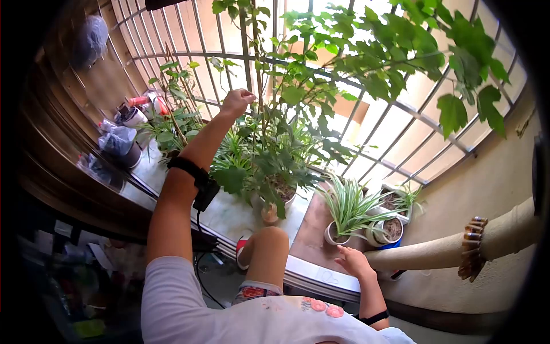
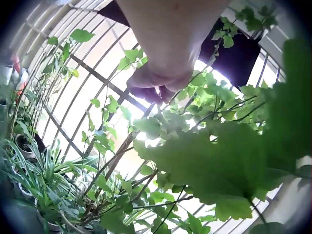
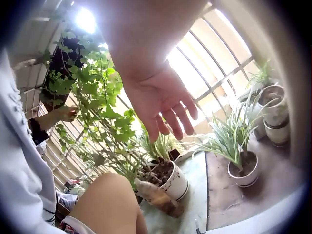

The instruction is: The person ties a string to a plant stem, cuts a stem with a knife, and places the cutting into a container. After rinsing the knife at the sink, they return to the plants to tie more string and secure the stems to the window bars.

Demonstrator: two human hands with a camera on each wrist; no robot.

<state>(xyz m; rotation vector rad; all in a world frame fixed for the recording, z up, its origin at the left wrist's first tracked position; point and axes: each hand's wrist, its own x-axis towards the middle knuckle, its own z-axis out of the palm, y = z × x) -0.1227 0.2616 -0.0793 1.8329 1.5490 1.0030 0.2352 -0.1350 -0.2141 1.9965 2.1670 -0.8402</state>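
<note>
My left hand (image 1: 238, 104) is raised in front of the tall leafy plant (image 1: 298, 94). Its thumb and fingertips pinch a thin plant stem (image 2: 170, 100), partly hidden behind the fingers in the left wrist view. A big lobed leaf (image 2: 214, 165) fills much of that view, close to the camera. Down at the right, my right hand (image 1: 353, 262) hovers near the ledge with nothing in it, its fingers (image 3: 170, 119) loosely extended. Closest to it stands a spider plant (image 3: 234, 146) in a white pot (image 3: 244, 170). The tall plant grows from a larger white pot (image 3: 175, 185).
Metal bars (image 1: 395, 112) close off the far side. A brownish bottle (image 3: 158, 197) leans against the large pot, near my bent knee (image 1: 269, 252). Bagged pots (image 1: 121, 143) line the left of the ledge. A thick pipe (image 1: 424, 249) runs along the right.
</note>
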